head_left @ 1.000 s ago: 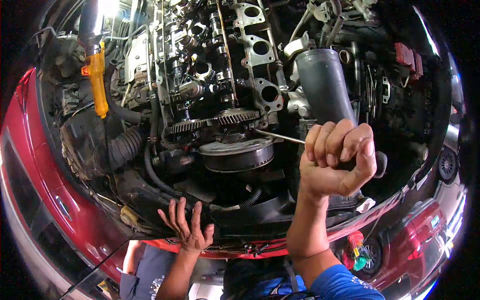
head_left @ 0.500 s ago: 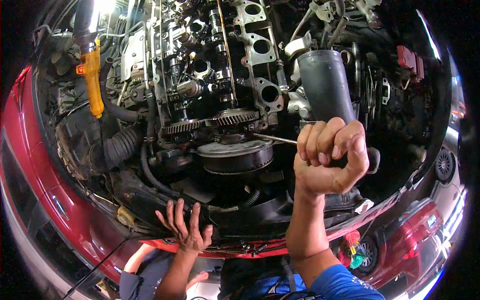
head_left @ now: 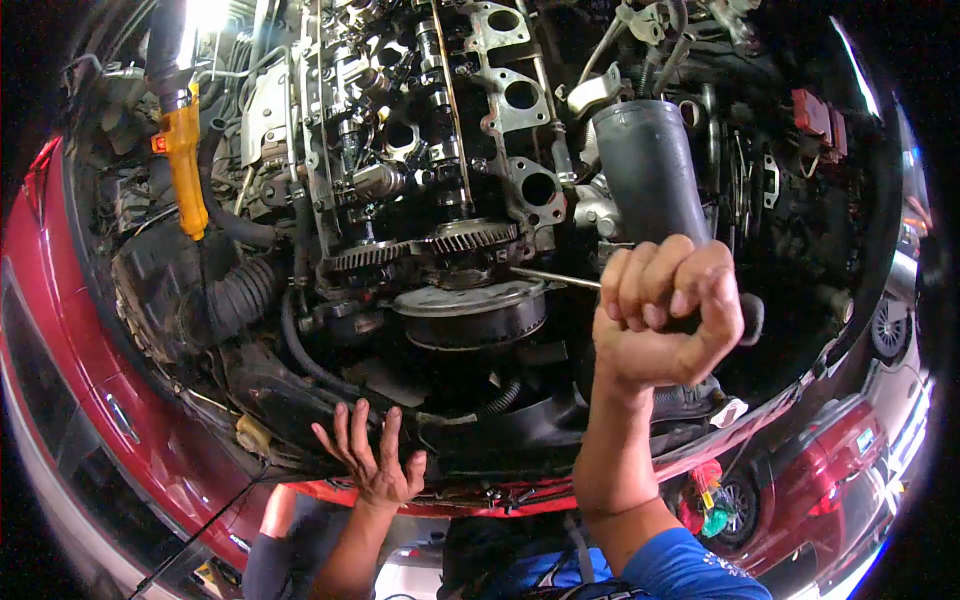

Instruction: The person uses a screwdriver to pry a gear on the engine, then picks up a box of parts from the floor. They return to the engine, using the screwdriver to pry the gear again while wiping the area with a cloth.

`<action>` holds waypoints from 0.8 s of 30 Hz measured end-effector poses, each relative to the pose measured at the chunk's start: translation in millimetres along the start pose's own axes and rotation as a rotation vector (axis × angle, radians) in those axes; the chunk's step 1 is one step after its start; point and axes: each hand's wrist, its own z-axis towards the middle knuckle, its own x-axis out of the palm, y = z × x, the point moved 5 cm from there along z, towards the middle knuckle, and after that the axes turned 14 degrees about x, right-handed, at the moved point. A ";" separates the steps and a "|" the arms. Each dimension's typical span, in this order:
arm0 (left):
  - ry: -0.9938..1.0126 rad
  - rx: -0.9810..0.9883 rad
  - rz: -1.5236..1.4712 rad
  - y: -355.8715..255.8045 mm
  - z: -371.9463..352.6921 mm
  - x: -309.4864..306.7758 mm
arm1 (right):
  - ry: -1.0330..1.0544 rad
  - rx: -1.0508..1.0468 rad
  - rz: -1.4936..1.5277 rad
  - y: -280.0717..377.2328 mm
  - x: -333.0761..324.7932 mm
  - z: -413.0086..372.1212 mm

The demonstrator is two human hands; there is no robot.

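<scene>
My right hand point(head_left: 668, 315) is closed in a fist around a tool with a long, thin metal shaft point(head_left: 560, 278). The grip hides most of its handle; a dark rounded end shows past the wrist side. The shaft's tip reaches behind the round pulley point(head_left: 472, 318), just below the toothed cam gear point(head_left: 466, 237); its exact contact is hidden. Lower left, my left hand point(head_left: 375, 460) lies with fingers spread on the dark front panel point(head_left: 480, 437) of the engine bay. Nothing is held in it.
The opened engine point(head_left: 400, 130) shows its camshafts. A yellow work lamp point(head_left: 184, 165) hangs at the left, a wide black hose point(head_left: 652, 165) rises behind my right hand. Another person's sleeve point(head_left: 268, 565) shows bottom left. Red cars point(head_left: 815, 495) stand around.
My right hand and the tool shaft have shifted slightly to the right. My left hand stays in place on the front panel. The other person's arm has moved a little.
</scene>
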 end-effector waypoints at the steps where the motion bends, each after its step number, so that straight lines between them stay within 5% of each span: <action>1: 0.001 -0.001 0.003 -0.4 -0.4 0.3 | 0.000 -0.005 -0.001 2.5 -0.1 -1.9; 24: 0.002 -0.005 -0.006 0.1 -2.2 0.6 | 0.043 0.029 -0.025 -7.0 0.7 -5.0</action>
